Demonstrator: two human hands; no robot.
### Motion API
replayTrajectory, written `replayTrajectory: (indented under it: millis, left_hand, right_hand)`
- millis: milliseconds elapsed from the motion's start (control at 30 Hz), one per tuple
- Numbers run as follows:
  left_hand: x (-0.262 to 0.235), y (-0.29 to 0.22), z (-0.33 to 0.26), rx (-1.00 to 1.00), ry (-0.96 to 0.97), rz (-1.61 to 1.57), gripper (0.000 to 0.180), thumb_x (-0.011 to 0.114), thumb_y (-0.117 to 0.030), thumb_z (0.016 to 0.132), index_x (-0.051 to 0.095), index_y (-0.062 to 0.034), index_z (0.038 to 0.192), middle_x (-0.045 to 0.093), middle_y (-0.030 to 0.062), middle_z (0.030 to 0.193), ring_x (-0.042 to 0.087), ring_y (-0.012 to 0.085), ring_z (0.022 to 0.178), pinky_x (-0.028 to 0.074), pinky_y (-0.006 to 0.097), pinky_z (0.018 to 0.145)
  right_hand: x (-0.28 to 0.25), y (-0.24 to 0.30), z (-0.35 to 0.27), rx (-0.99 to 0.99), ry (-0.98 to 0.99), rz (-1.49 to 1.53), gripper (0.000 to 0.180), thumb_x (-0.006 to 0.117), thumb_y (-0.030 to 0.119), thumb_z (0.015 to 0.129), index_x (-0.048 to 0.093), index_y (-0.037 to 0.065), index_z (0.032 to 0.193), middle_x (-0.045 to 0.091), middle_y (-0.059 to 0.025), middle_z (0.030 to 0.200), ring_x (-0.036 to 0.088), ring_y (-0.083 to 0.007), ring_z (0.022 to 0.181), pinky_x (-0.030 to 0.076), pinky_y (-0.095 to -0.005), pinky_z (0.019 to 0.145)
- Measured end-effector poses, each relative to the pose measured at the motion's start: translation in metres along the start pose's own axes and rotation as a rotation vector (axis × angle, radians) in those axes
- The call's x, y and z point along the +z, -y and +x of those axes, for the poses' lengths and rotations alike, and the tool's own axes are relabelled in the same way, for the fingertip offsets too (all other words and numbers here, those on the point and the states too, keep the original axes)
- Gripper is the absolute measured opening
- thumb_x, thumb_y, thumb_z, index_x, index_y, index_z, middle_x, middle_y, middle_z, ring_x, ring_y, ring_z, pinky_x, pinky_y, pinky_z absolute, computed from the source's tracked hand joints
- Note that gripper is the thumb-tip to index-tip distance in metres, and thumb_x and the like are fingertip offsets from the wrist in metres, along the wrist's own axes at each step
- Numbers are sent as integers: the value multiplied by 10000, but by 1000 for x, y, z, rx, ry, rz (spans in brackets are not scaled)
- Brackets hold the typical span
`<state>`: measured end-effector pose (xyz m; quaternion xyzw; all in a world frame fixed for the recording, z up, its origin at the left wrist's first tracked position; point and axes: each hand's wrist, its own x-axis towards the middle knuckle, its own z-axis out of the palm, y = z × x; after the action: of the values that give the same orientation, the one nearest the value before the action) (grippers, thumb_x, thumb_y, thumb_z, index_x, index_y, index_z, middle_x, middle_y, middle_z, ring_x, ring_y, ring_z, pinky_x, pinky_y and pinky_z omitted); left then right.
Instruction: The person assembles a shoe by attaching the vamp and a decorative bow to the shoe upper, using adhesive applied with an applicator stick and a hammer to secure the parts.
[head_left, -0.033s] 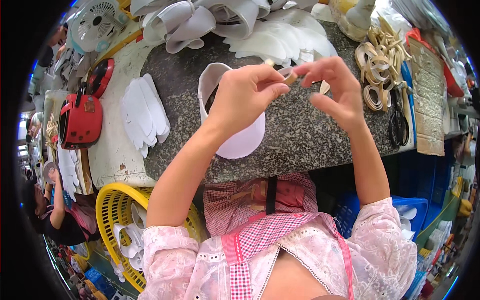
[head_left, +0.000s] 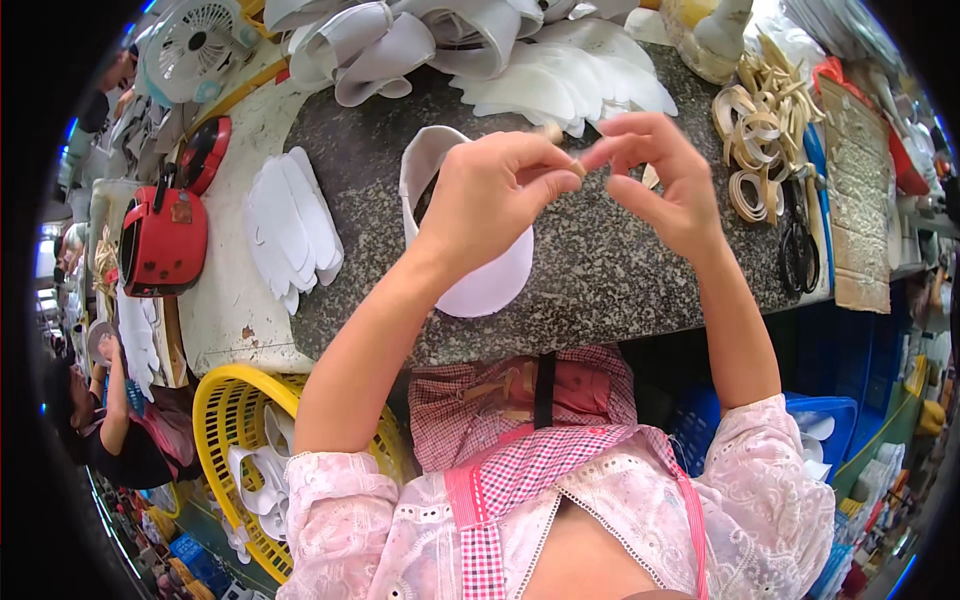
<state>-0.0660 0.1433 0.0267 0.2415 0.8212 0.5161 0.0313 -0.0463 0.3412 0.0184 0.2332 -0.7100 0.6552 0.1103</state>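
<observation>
From the head camera I see my left hand (head_left: 495,195) and right hand (head_left: 660,180) raised together above the worktop (head_left: 620,270), fingertips meeting and pinching a small tan strip (head_left: 578,167) between them. Just under the left hand lies a white piece (head_left: 490,285) on the worktop. Left of that piece sits a white stack (head_left: 290,225); right of it, well apart, tan loops (head_left: 755,130) and scissors (head_left: 797,245). Below the worktop's edge stands a yellow basket (head_left: 225,410).
</observation>
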Motion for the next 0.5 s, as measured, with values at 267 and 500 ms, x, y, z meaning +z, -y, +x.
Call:
replayTrajectory:
  millis: [267,500]
  left_hand:
    - [-16,6,-18,345,-78,268,150,702,-81,725,673,-33,864,587,58,733,551,159,662,440,266,597]
    - [-24,8,-28,295,-62,331,126,644,-95,769,670,-22,868,592,67,738,554,181,679,441,284,605]
  right_hand:
    - [15,-4,3,162,251,-237,111,642,115,805,568,44,848,576,0,750,452,-77,611,382,-214,563]
    - [18,-1,-3,77,126,-311,108,650,46,773,569,19,839,541,-15,671,483,-97,568,408,-225,528]
